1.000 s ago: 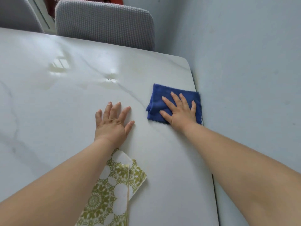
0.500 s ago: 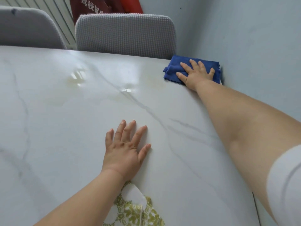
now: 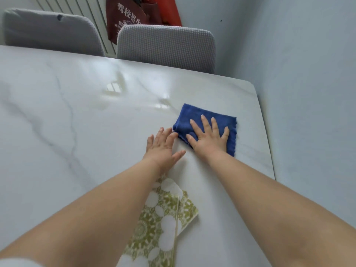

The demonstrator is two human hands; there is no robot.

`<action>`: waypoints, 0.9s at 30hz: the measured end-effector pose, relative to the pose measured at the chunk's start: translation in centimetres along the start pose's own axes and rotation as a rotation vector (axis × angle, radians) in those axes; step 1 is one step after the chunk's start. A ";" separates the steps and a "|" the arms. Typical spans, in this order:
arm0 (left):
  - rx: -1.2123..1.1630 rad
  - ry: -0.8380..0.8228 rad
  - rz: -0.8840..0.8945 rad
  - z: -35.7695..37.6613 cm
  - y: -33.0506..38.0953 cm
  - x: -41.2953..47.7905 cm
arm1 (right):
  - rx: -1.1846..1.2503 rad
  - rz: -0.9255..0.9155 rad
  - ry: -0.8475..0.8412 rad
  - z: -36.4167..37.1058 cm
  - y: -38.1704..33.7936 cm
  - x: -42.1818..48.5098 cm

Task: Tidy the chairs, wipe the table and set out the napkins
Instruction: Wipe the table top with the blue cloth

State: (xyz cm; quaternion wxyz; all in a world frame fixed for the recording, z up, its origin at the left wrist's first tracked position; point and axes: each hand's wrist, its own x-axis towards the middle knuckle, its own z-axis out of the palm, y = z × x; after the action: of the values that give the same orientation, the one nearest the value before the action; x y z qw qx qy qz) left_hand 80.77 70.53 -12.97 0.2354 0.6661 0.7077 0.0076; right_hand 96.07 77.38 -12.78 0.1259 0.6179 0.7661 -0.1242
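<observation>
A folded blue cloth (image 3: 194,117) lies on the white marble table (image 3: 77,132) right of centre. My right hand (image 3: 210,138) presses flat on it, fingers spread. Just to its left, my left hand (image 3: 163,149) rests flat on the bare tabletop, fingers apart, its fingertips close to the cloth's left edge. Green-and-white patterned napkins (image 3: 165,214) lie near the front edge, partly hidden under my left forearm.
Two grey fabric chairs (image 3: 165,45) (image 3: 48,31) stand pushed in at the table's far side. A pale wall (image 3: 308,93) runs along the table's right edge. A dark red bag (image 3: 127,16) hangs behind the chairs beside a radiator.
My right hand has dragged the blue cloth back from the far right corner toward me, ending next to my left hand. The left hand stayed flat on the table.
</observation>
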 end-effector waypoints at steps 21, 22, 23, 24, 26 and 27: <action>0.207 -0.011 0.247 -4.9 -21.1 -4.2 | 0.071 0.134 -0.047 1.3 -10.4 -3.3; 0.229 0.015 0.262 -4.7 -21.3 -4.2 | 0.069 0.143 -0.048 1.2 -10.5 -2.9; 0.247 0.046 0.271 -4.5 -21.6 -4.2 | 0.066 0.151 -0.046 1.1 -10.6 -2.3; 0.263 0.066 0.271 -4.3 -21.7 -4.3 | 0.065 0.157 -0.044 1.0 -10.7 -1.7; 0.274 0.075 0.271 -4.3 -21.7 -4.3 | 0.065 0.169 -0.040 0.4 -10.8 -0.3; 0.267 0.071 0.269 -4.3 -21.8 -4.1 | 0.072 0.171 -0.040 0.1 -11.1 0.9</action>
State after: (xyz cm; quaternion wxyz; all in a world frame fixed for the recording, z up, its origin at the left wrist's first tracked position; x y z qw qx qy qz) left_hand 58.79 65.49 -14.85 0.1166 0.7793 0.6149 -0.0317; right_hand 85.05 75.87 -12.75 0.1287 0.6826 0.7030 -0.1527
